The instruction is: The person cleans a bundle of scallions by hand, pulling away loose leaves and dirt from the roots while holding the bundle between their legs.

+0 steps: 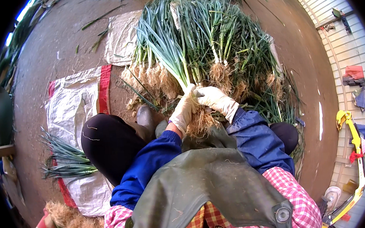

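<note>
In front of my lap I hold a small bunch of green onions [185, 73], its leaves slanting away to the upper left and its tangled pale roots hanging toward me. My gloved left hand [183, 112] is closed round the white stalks just above the roots. My gloved right hand [217, 99] meets it from the right, its fingers closed at the same stalks; the fingertips are partly hidden. Just beyond my hands lies a large heap of green onions [216, 24], with bushy brown roots turned toward me.
A white sack with red edges [78, 102] lies flat at my left, bearing another bunch of green onions [69, 158]. A second pale sack [120, 38] lies beside the heap. More roots [77, 218] show at lower left. A yellow tool-like frame [356, 144] stands far right.
</note>
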Tool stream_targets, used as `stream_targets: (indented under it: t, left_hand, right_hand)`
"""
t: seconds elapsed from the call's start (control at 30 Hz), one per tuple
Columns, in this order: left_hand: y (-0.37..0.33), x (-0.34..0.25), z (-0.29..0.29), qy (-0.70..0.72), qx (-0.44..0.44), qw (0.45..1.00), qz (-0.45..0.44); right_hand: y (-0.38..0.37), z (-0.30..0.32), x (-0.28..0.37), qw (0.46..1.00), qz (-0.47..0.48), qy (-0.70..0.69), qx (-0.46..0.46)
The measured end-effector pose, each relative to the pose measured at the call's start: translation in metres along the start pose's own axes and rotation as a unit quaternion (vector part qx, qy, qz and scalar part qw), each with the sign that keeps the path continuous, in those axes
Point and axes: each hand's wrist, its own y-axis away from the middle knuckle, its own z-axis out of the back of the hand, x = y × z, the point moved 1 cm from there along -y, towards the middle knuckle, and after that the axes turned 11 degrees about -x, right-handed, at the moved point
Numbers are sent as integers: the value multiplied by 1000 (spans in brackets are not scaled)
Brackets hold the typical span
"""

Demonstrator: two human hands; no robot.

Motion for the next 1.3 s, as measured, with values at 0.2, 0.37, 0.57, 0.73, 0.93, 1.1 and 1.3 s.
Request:
stream_targets:
  t: [0.2,0.37,0.57,0.73,0.93,1.1,1.3]
  left_hand:
    - [19,-3,-10,-79,-41,995,-55]
    - [26,-38,-18,98,-35,986,-133]
    - [24,-19,-4,-9,-86,992,-95]
    - [21,-20,-5,-31,-80,993,-85]
    - [6,-12,4,24,-45,994,-93]
    - [5,-5,-6,79,-102,988,-86]
    - [0,16,6,2,-73,997,-34]
  right_hand:
    - [19,2,-33,977,137,153,54]
    - [49,2,-40,892,-16,310,330]
    - [-42,69,-47,928,-157,229,-247]
    - [-84,61,-72,910,-218,282,-213]
    - [-64,83,-74,954,-120,-242,-133]
    - [-1,33,-26,967,-103,-231,-14]
    - [32,6,0,976,-103,-186,52]
